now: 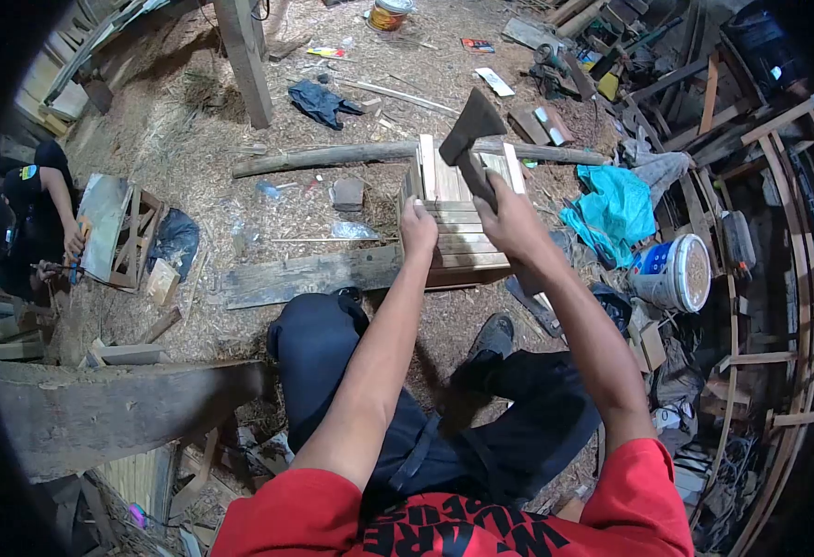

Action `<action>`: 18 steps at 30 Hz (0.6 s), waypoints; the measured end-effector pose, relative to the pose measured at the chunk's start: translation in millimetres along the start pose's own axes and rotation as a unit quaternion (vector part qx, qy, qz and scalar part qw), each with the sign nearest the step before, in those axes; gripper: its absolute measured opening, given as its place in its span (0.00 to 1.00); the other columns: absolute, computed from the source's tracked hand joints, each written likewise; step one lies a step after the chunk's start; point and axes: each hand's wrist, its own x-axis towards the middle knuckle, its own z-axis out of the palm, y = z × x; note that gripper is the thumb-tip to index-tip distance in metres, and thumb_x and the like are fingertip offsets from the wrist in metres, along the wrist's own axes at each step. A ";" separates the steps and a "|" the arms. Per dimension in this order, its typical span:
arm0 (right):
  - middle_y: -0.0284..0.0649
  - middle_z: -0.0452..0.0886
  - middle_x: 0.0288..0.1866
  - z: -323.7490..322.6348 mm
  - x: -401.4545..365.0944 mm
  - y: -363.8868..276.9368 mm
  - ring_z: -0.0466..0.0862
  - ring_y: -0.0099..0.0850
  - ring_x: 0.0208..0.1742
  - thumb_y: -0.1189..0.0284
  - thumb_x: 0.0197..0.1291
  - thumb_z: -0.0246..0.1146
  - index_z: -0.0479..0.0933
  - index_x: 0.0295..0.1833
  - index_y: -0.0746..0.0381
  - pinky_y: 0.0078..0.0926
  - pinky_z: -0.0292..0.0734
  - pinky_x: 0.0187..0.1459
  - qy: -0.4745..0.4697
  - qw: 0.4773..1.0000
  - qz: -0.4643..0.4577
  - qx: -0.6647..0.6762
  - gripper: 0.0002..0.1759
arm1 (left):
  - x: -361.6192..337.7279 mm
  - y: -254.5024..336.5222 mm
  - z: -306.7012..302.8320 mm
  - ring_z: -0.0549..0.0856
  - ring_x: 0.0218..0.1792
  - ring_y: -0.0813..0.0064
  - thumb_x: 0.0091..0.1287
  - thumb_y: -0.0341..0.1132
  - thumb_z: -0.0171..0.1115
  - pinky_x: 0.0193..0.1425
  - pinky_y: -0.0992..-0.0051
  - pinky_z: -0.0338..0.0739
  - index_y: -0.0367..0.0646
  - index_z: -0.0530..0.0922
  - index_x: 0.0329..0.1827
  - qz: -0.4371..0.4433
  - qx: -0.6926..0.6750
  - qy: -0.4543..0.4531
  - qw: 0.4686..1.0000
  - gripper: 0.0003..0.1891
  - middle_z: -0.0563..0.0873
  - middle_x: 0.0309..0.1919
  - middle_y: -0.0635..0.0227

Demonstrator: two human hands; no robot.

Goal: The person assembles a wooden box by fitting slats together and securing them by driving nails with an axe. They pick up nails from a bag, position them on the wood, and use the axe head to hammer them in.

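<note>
A slatted wooden crate stands on the ground between my knees and the long pole. My left hand is at the crate's left side, its fingers closed at the edge of the slats; what they hold, if anything, is hidden. Above the crate's right part, my right hand is wrapped round the handle of a hatchet. The hatchet's broad metal head points up and away from me, over the far end of the crate.
A co-worker in dark clothes is at the far left beside a wooden frame. A plank and a pole lie on the shavings. A white bucket and teal tarp are on the right.
</note>
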 end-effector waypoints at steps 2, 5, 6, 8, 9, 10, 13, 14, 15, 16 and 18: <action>0.68 0.82 0.49 4.2 3.1 0.1 0.83 0.62 0.52 0.64 0.68 0.61 0.66 0.70 0.68 0.52 0.78 0.54 -0.001 1.000 0.012 0.013 0.30 | 1.8 0.0 0.5 0.82 0.58 0.46 0.78 0.37 0.45 0.64 0.59 0.74 0.32 0.77 0.62 -0.004 -0.011 -0.003 1.000 0.20 0.84 0.54 0.42; 0.69 0.82 0.47 18.2 0.9 14.7 0.83 0.63 0.51 0.66 0.66 0.62 0.68 0.68 0.68 0.52 0.78 0.54 -0.097 0.995 -0.002 -0.015 0.29 | -1.3 7.0 -1.2 0.83 0.56 0.48 0.78 0.37 0.45 0.63 0.60 0.74 0.33 0.77 0.61 0.011 -0.003 0.013 1.000 0.20 0.84 0.53 0.42; 0.69 0.82 0.46 22.5 0.2 12.6 0.84 0.63 0.50 0.66 0.66 0.62 0.68 0.68 0.67 0.53 0.78 0.53 -0.102 0.993 -0.037 -0.045 0.28 | 0.4 9.0 -1.9 0.83 0.57 0.45 0.78 0.37 0.45 0.63 0.59 0.74 0.32 0.77 0.61 0.013 -0.014 0.003 1.000 0.20 0.84 0.53 0.41; 0.69 0.82 0.45 23.0 4.2 14.9 0.83 0.64 0.49 0.67 0.66 0.61 0.68 0.68 0.67 0.53 0.79 0.52 -0.085 0.996 0.015 -0.034 0.28 | -1.9 7.2 -3.7 0.81 0.58 0.41 0.78 0.37 0.45 0.65 0.58 0.74 0.31 0.76 0.61 0.010 -0.032 -0.017 0.999 0.20 0.83 0.54 0.39; 0.69 0.82 0.45 12.3 4.6 -0.6 0.83 0.64 0.49 0.67 0.67 0.61 0.68 0.68 0.67 0.53 0.79 0.51 -0.059 0.998 0.029 -0.024 0.27 | -5.9 2.9 -6.0 0.82 0.56 0.43 0.78 0.38 0.45 0.64 0.58 0.74 0.31 0.77 0.60 0.003 -0.030 -0.015 0.999 0.20 0.84 0.52 0.40; 0.69 0.82 0.46 3.6 9.3 -10.5 0.83 0.65 0.49 0.68 0.68 0.61 0.68 0.68 0.67 0.54 0.79 0.50 -0.032 0.998 0.041 -0.017 0.26 | -5.4 1.7 -5.2 0.83 0.55 0.44 0.78 0.38 0.45 0.62 0.59 0.74 0.32 0.77 0.59 -0.003 -0.031 -0.013 0.999 0.20 0.85 0.51 0.42; 0.70 0.81 0.39 1.0 13.0 -20.6 0.82 0.67 0.45 0.71 0.68 0.58 0.64 0.69 0.68 0.58 0.76 0.45 0.096 0.994 -0.032 0.052 0.27 | 7.4 -4.1 -0.1 0.84 0.52 0.49 0.78 0.38 0.43 0.60 0.60 0.75 0.33 0.78 0.59 -0.025 -0.021 -0.052 0.998 0.20 0.86 0.48 0.45; 0.70 0.81 0.32 6.4 10.9 -18.5 0.82 0.68 0.40 0.73 0.67 0.58 0.63 0.70 0.69 0.60 0.76 0.43 0.128 0.989 -0.053 0.060 0.27 | 6.2 -6.5 2.8 0.84 0.52 0.49 0.78 0.38 0.43 0.60 0.60 0.75 0.33 0.78 0.59 -0.019 -0.018 -0.028 0.999 0.20 0.86 0.47 0.45; 0.71 0.81 0.33 14.2 6.3 -6.8 0.82 0.68 0.41 0.73 0.66 0.58 0.63 0.69 0.69 0.60 0.76 0.44 0.058 0.997 -0.051 0.017 0.28 | 4.0 -7.9 6.7 0.84 0.52 0.49 0.79 0.37 0.42 0.60 0.60 0.75 0.33 0.78 0.59 -0.010 -0.016 -0.004 1.000 0.20 0.86 0.47 0.46; 0.71 0.81 0.34 25.2 0.2 13.7 0.82 0.68 0.42 0.74 0.64 0.58 0.63 0.69 0.69 0.60 0.76 0.44 -0.011 0.998 -0.050 -0.028 0.28 | 3.2 -7.3 8.7 0.84 0.52 0.50 0.79 0.37 0.42 0.60 0.60 0.75 0.33 0.78 0.60 0.000 -0.015 0.022 1.000 0.20 0.86 0.47 0.46; 0.71 0.81 0.39 34.2 -2.4 40.5 0.82 0.67 0.46 0.74 0.63 0.59 0.65 0.67 0.70 0.58 0.76 0.48 -0.119 0.990 -0.056 -0.050 0.27 | 0.0 -6.4 6.5 0.85 0.51 0.51 0.79 0.37 0.42 0.59 0.60 0.75 0.33 0.78 0.60 0.010 -0.018 0.024 0.999 0.20 0.87 0.47 0.47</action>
